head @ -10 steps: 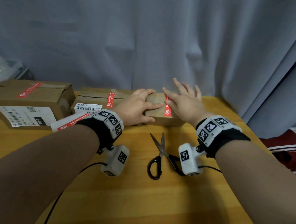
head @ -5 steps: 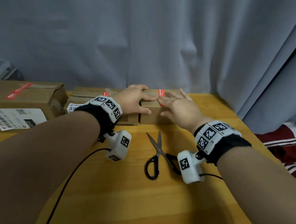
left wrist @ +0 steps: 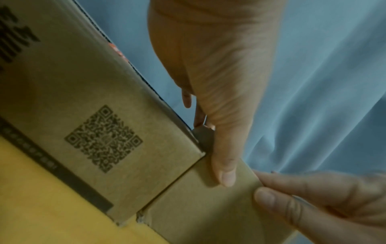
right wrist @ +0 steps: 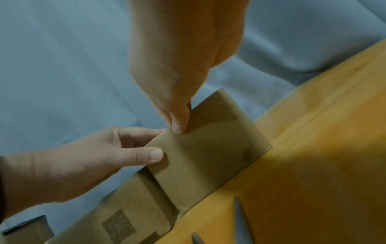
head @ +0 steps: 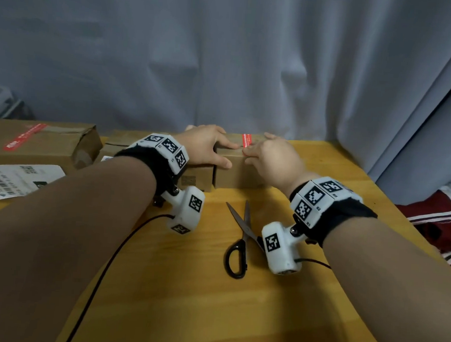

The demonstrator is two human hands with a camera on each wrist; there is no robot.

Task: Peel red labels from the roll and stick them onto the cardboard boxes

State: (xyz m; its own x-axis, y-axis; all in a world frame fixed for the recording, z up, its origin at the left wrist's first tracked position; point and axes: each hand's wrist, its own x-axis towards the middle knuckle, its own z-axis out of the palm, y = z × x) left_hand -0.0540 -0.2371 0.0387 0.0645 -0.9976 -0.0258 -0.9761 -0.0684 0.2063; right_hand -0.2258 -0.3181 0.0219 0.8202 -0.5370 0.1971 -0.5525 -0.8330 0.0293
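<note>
A small cardboard box (head: 235, 171) stands at the back of the wooden table (head: 211, 302), with a red label (head: 246, 140) running across its top. My left hand (head: 207, 148) grips the box's left top corner, fingers on top and thumb (left wrist: 225, 166) on the front face. My right hand (head: 270, 157) pinches the top front edge where the label comes down. Its thumb (right wrist: 177, 123) is on the front face of the small box (right wrist: 208, 151) and its fingers lie on top. The label's front end is hidden under that hand. No label roll is in view.
Black-handled scissors (head: 238, 240) lie open just in front of the box. A second box with a printed code (left wrist: 104, 140) touches its left side. A larger box (head: 35, 146) with a red label and a white shipping slip (head: 15, 179) sits far left. A grey curtain hangs behind.
My right hand went from lying spread flat over the label on the box top to curling at the front edge. The left hand stayed on the box. The head view dropped lower.
</note>
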